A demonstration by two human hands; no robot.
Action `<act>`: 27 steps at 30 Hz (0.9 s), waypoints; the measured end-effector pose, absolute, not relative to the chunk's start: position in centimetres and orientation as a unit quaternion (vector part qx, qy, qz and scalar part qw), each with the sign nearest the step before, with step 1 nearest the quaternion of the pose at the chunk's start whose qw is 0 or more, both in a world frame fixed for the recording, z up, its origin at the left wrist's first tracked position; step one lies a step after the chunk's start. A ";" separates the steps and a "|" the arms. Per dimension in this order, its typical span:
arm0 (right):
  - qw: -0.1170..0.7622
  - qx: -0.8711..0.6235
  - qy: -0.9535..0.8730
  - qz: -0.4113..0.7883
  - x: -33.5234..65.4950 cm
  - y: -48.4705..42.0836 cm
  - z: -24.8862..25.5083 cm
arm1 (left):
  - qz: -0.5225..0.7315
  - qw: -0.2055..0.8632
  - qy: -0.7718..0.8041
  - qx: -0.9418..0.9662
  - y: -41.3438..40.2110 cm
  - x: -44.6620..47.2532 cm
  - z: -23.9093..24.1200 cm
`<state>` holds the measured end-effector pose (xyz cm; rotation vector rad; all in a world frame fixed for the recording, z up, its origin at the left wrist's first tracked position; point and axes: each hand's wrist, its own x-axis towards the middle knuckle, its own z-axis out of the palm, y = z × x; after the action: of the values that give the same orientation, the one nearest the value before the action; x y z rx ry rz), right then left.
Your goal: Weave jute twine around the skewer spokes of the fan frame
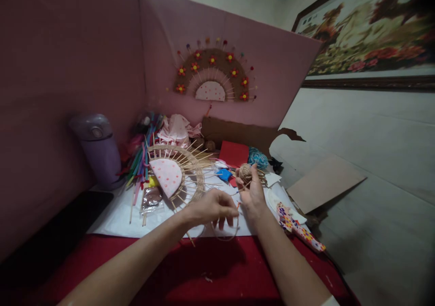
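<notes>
A small ball of brown twine (pixel 245 173) sits in the fingers of my right hand (pixel 253 195). To its left, my left hand (pixel 217 207) has its fingers closed in a pinch on the twine, and a loose loop of strand hangs below them. Just beyond my left hand lies a half-circle frame of thin wooden sticks (pixel 200 179) with a band of twine woven across them. A white half-disc with pink dots (pixel 167 175) forms its centre. Part of the frame's near edge is hidden behind my left hand and wrist.
A purple bottle (pixel 98 152) stands left, beside coloured pipe cleaners (pixel 137 165). Behind are a red sheet (pixel 234 153), blue yarn (pixel 258 157) and brown cardboard (pixel 238 131). Flower-patterned scissors or handles (pixel 299 229) lie right. A finished-looking fan decoration (pixel 212 60) hangs on the pink board.
</notes>
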<state>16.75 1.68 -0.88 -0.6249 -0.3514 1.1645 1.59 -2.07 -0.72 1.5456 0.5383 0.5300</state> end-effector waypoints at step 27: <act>0.713 -0.267 -0.264 0.592 14.0 -0.7 -0.2 | 0.405 0.680 0.312 0.526 -1.1 2.5 -2.0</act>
<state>14.00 -0.67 -0.18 -0.5914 -0.5860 1.3111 2.47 -1.06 -2.00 1.1813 0.7002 0.9090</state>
